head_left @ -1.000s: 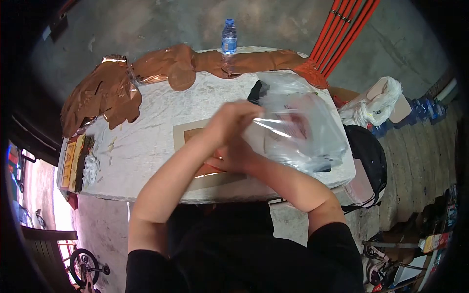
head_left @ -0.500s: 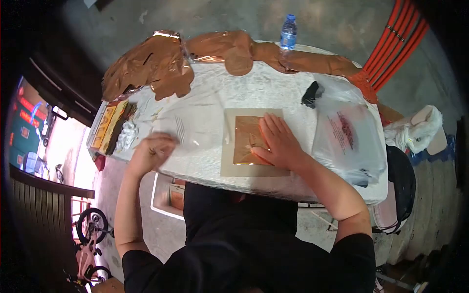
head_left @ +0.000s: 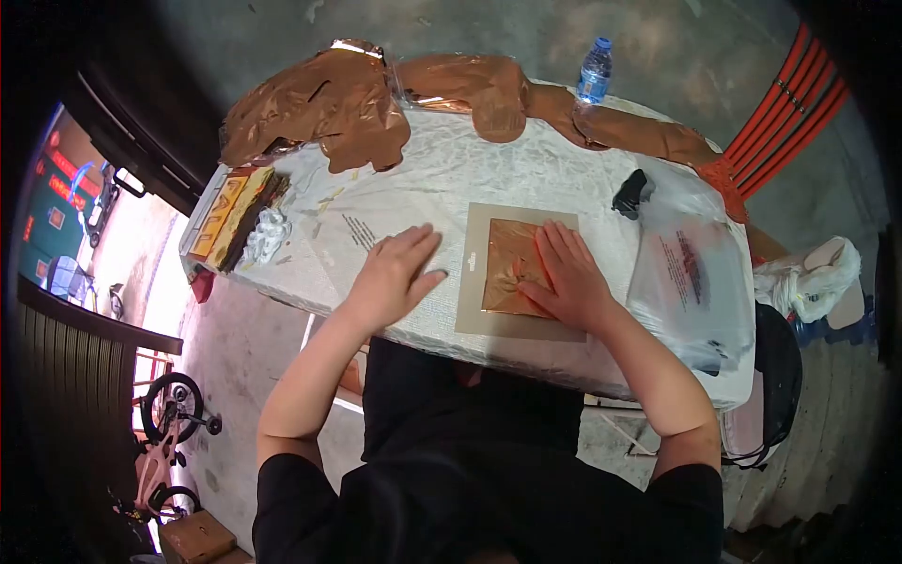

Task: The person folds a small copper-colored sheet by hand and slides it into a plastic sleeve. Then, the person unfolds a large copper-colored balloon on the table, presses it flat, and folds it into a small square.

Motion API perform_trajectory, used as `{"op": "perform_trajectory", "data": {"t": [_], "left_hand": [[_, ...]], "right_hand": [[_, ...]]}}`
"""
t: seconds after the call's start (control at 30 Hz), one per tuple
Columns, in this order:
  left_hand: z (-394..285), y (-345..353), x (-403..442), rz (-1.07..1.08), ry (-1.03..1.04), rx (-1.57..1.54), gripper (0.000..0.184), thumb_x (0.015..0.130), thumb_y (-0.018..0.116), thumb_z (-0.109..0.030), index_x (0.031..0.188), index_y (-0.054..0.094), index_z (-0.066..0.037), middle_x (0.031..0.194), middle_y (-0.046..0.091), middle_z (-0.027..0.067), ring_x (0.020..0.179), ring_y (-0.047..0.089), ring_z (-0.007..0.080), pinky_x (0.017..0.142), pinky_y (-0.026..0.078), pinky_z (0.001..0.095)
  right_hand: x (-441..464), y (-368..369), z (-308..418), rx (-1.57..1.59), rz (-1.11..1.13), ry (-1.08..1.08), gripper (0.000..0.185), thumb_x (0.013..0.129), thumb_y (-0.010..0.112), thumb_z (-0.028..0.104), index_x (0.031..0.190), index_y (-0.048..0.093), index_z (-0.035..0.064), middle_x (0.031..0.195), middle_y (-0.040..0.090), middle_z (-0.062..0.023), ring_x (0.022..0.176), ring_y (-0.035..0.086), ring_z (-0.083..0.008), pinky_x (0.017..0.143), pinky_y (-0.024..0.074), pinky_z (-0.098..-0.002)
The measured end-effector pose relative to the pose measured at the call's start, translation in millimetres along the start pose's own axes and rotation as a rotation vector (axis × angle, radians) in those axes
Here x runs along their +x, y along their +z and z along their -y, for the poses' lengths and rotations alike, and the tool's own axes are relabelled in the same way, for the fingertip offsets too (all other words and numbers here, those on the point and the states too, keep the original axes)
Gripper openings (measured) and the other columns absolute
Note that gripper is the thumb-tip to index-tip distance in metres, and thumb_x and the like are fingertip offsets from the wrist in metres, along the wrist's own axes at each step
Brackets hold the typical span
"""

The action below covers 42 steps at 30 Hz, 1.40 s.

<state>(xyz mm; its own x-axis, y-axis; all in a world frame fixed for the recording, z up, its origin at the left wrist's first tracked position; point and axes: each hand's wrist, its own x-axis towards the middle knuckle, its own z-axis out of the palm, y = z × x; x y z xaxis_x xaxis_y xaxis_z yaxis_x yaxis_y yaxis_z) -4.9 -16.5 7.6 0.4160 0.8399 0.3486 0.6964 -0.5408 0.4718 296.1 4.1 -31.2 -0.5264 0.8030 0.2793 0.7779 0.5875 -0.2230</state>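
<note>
A folded copper-coloured foil piece lies on a beige card with a hanging slot, in front of me. My right hand rests flat on the foil's right side, fingers stretched out. My left hand is left of the card, fingers extended and thumb apart, holding nothing. It is over a clear plastic bag with printed lines, lying on the white-covered table. Whether the left palm touches the bag I cannot tell.
Flattened copper foil shapes line the far edge, near a water bottle. Stacked printed plastic bags and a black item are at right. A yellow box and crumpled white material sit at left.
My left hand has moved right, from the table's near-left edge towards the card, and its fingers have straightened. My right hand stays on the foil. The whole view has shifted slightly.
</note>
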Motion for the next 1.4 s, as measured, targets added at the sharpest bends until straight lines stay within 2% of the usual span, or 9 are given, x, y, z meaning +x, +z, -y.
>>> {"op": "perform_trajectory", "data": {"t": [0.07,0.27,0.47,0.53,0.77,0.9,0.97,1.1,1.4], "left_hand": [[-2,4,-4,0.043,0.083,0.223,0.034,0.084,0.067,-0.020,0.113,0.062,-0.001,0.122,0.058,0.0186,0.120,0.051,0.0361,0.099,0.042,0.0414],[6,-32,-21,0.143,0.046,-0.099,0.018,0.081,0.070,-0.013,0.081,0.060,0.001,0.100,0.064,0.0155,0.109,0.058,0.0339,0.090,0.047,0.0401],[-14,-18,-2,0.031,0.008,-0.049,0.017,0.085,0.067,-0.015,0.095,0.064,-0.001,0.097,0.065,0.0116,0.097,0.061,0.0264,0.084,0.049,0.0365],[-27,-8,17,0.164,-0.399,-0.353,0.028,0.090,0.062,-0.017,0.113,0.060,0.000,0.101,0.065,0.0074,0.092,0.061,0.0169,0.079,0.049,0.0307],[4,19,58,0.275,-0.635,-0.971,0.048,0.092,0.059,-0.015,0.129,0.041,0.011,0.103,0.063,0.0091,0.089,0.061,0.0125,0.078,0.050,0.0237],[12,28,61,0.275,-0.683,-0.960,0.035,0.091,0.060,-0.015,0.118,0.052,0.006,0.095,0.064,0.0056,0.080,0.061,0.0120,0.070,0.049,0.0233],[9,39,57,0.280,-0.625,-0.888,0.017,0.090,0.063,-0.016,0.094,0.061,0.000,0.076,0.061,0.0005,0.064,0.054,0.0094,0.059,0.044,0.0231],[-16,37,47,0.170,-0.442,-0.462,0.028,0.089,0.065,-0.019,0.068,0.053,-0.004,0.058,0.046,-0.0035,0.055,0.038,0.0057,0.050,0.033,0.0251],[15,18,43,0.026,-0.500,-0.319,0.020,0.087,0.065,-0.020,0.082,0.063,-0.001,0.064,0.054,0.0023,0.060,0.051,0.0109,0.055,0.042,0.0278]], "right_hand": [[1,-1,0,0.005,0.001,-0.007,0.079,0.087,0.056,0.047,0.139,0.032,-0.0071,0.144,0.032,-0.0269,0.137,0.028,-0.0388,0.114,0.0181,-0.0467],[0,-1,0,0.023,-0.006,-0.005,0.079,0.087,0.056,0.047,0.139,0.032,-0.0066,0.145,0.032,-0.0258,0.137,0.027,-0.0377,0.114,0.0174,-0.0466],[1,-3,1,0.021,0.036,0.017,0.081,0.086,0.056,0.047,0.141,0.029,-0.0060,0.146,0.029,-0.0252,0.139,0.024,-0.0377,0.115,0.0150,-0.0455],[1,-2,1,0.015,0.042,0.019,0.081,0.086,0.056,0.048,0.141,0.029,-0.0058,0.146,0.029,-0.0252,0.139,0.023,-0.0379,0.115,0.0151,-0.0455],[1,-1,1,0.000,0.046,0.026,0.081,0.087,0.056,0.048,0.141,0.030,-0.0055,0.147,0.029,-0.0246,0.139,0.023,-0.0380,0.115,0.0152,-0.0447],[2,-5,4,0.001,0.060,0.033,0.081,0.087,0.056,0.048,0.141,0.029,-0.0058,0.147,0.028,-0.0242,0.139,0.022,-0.0378,0.115,0.0149,-0.0442],[1,-4,3,0.007,0.068,0.039,0.082,0.087,0.055,0.048,0.142,0.028,-0.0061,0.148,0.027,-0.0246,0.140,0.021,-0.0375,0.115,0.0144,-0.0442],[4,-7,5,0.007,0.102,0.043,0.083,0.088,0.055,0.049,0.142,0.026,-0.0063,0.148,0.026,-0.0254,0.140,0.020,-0.0370,0.115,0.0140,-0.0440],[37,16,27,0.044,0.079,0.076,0.083,0.088,0.052,0.051,0.142,0.026,-0.0070,0.148,0.025,-0.0273,0.141,0.019,-0.0381,0.115,0.0138,-0.0464]]}}
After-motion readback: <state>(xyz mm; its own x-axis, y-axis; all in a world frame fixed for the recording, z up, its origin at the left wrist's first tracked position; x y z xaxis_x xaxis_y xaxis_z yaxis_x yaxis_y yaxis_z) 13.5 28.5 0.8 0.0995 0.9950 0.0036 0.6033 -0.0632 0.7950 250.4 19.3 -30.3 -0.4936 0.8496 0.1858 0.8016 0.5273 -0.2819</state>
